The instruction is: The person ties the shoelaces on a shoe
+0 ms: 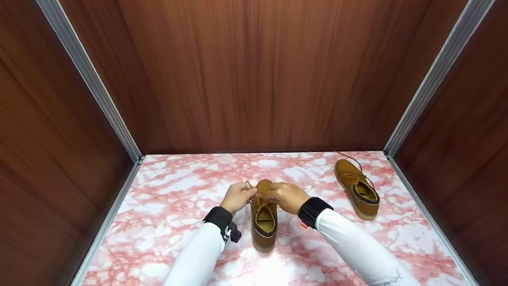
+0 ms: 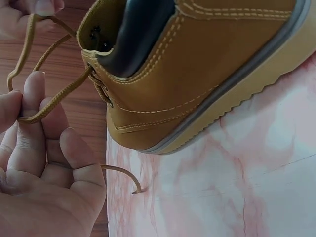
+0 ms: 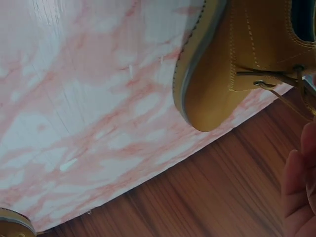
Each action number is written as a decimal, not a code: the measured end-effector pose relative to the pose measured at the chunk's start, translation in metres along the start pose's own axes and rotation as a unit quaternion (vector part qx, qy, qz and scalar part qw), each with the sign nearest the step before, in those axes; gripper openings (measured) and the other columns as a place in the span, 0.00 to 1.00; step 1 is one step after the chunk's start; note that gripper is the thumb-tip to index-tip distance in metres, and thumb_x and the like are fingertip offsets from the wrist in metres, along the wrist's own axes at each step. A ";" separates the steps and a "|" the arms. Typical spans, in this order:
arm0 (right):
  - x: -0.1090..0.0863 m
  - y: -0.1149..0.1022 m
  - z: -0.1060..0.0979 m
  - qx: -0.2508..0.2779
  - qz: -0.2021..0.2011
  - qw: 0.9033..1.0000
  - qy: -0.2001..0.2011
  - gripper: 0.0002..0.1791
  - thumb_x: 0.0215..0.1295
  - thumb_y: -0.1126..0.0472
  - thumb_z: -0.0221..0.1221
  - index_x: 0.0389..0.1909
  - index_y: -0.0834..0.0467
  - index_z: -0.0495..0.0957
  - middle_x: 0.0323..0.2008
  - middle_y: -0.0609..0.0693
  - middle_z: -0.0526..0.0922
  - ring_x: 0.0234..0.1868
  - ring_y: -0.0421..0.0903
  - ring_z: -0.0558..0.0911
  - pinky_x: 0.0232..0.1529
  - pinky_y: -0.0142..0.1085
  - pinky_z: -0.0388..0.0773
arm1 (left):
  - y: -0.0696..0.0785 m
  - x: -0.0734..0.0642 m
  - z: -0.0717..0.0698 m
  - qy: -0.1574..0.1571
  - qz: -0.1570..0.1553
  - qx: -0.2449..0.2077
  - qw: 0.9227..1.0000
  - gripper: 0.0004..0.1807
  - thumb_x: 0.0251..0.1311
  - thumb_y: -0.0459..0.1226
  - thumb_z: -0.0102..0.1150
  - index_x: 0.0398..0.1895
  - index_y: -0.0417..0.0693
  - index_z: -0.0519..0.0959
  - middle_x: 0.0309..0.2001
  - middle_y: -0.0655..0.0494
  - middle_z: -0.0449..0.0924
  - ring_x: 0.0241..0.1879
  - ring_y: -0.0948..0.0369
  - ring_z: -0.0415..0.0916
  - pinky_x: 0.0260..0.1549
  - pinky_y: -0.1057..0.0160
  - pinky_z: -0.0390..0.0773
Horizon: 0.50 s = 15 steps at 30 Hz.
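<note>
A tan-brown lace-up shoe [image 1: 264, 241] stands upright on the table between my hands, heel toward me and toe hidden partly behind them. My left hand [image 1: 237, 197] is at the left of its laces, thumb and fingers pinching a looped brown shoelace [image 2: 69, 97] in the left wrist view. The lace runs from the top eyelet of the shoe, and one loose end hangs down past the fingers. From the other side, my right hand [image 1: 291, 197] pinches another part of the lace over the shoe's front. In the right wrist view its fingers [image 3: 295, 182] show only at the edge.
A matching brown shoe [image 1: 351, 176] stands at the right, its lace trailing toward the back wall. The tabletop [image 1: 170, 222] is pink-and-white marbled. Wood-grain panels [image 1: 254, 79] with metal corner strips enclose it at the back and both sides.
</note>
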State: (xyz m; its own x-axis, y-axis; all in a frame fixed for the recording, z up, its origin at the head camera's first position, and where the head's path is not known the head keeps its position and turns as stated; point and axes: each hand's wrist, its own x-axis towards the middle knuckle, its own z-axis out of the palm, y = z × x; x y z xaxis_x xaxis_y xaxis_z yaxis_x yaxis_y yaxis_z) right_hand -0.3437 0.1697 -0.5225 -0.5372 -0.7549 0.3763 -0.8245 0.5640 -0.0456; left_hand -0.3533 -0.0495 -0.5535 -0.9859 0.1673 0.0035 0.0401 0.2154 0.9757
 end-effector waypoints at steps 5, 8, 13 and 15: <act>-0.003 0.002 0.005 0.027 0.034 0.999 -0.006 0.04 0.59 0.64 0.73 0.34 0.54 0.89 0.36 0.49 0.87 0.37 0.45 0.88 0.41 0.39 0.87 | -0.002 -0.001 -0.001 -0.003 0.005 0.010 1.000 0.11 0.69 0.34 0.63 0.30 0.35 0.82 0.35 0.44 0.91 0.30 0.63 0.82 0.28 0.70 0.76; -0.003 0.002 0.005 0.040 0.055 0.998 -0.014 0.04 0.61 0.64 0.73 0.36 0.55 0.88 0.36 0.49 0.87 0.37 0.44 0.87 0.41 0.38 0.86 | -0.003 0.000 -0.001 -0.004 0.003 0.011 1.000 0.10 0.69 0.34 0.63 0.30 0.36 0.82 0.36 0.43 0.91 0.33 0.58 0.85 0.29 0.69 0.77; -0.004 0.005 0.000 0.073 0.083 0.994 -0.014 0.06 0.63 0.64 0.71 0.41 0.56 0.88 0.37 0.50 0.88 0.39 0.45 0.87 0.42 0.39 0.86 | -0.004 0.000 -0.001 -0.002 0.001 0.013 1.000 0.10 0.70 0.33 0.63 0.30 0.35 0.82 0.36 0.42 0.91 0.35 0.55 0.87 0.30 0.69 0.77; -0.004 0.008 -0.002 0.086 0.091 0.992 -0.005 0.07 0.64 0.64 0.71 0.42 0.56 0.88 0.38 0.50 0.89 0.40 0.46 0.87 0.43 0.40 0.86 | -0.004 -0.001 -0.002 0.000 0.000 0.011 1.000 0.10 0.70 0.33 0.62 0.30 0.35 0.83 0.36 0.43 0.91 0.35 0.56 0.88 0.29 0.69 0.76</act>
State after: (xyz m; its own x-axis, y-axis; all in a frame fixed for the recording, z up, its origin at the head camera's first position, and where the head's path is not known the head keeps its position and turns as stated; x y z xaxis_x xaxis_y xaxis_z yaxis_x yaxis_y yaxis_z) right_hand -0.3472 0.1780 -0.5226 -0.6813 -0.6497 0.3373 -0.7312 0.6267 -0.2695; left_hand -0.3531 -0.0524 -0.5572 -0.9857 0.1684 0.0042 0.0445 0.2365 0.9706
